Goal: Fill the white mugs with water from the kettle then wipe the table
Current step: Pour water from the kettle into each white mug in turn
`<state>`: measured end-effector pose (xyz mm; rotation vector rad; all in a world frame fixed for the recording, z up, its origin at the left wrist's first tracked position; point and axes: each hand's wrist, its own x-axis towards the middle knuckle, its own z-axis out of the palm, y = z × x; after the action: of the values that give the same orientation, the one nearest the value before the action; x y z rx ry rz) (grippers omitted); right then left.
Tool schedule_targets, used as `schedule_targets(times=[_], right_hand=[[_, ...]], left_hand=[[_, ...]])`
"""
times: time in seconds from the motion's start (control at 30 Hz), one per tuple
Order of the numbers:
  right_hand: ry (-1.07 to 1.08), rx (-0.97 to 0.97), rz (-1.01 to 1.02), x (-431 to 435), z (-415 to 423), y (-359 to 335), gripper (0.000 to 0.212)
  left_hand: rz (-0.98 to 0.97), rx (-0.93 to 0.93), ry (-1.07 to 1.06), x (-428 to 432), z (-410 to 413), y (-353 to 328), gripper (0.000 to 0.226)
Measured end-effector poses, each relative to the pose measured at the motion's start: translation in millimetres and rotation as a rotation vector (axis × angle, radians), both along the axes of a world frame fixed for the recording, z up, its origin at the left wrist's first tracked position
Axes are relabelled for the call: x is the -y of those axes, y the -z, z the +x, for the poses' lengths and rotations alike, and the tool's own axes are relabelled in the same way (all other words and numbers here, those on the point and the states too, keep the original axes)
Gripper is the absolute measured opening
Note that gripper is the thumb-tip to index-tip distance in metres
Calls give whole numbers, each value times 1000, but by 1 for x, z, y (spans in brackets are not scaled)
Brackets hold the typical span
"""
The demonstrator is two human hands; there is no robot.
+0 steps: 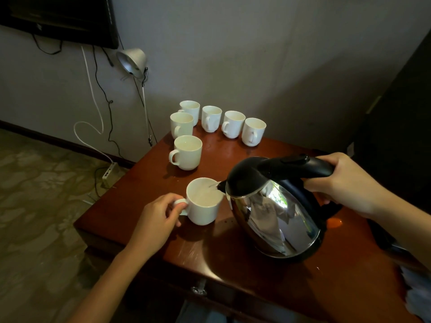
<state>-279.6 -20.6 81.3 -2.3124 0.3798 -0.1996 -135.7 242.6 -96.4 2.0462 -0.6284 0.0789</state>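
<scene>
My right hand (347, 184) grips the black handle of a steel kettle (275, 213), which is tilted left with its spout over a white mug (204, 206). Water runs from the spout into that mug. My left hand (158, 217) pinches the mug's handle and holds it on the brown wooden table (233, 264). Another white mug (187, 152) with water in it stands just behind. Several more white mugs (233, 124) stand in a curved row at the table's far edge.
A pale cloth (417, 290) shows at the table's right edge. A dark object (384, 238) lies on the table behind my right forearm. A clamp lamp (133, 61), cables and a power strip (109, 173) are left of the table by the wall.
</scene>
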Motion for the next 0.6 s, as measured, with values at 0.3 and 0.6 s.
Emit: schedule_targets(times=[0.3,0.6], right_hand=[[-7,-14,-15,1,1,-1,3],[-39,-27,-20,-1,3,-2,6]], left_hand=[[8,-162,101,7,1,12,24],[-53,-176,111,12,-3,9,29]])
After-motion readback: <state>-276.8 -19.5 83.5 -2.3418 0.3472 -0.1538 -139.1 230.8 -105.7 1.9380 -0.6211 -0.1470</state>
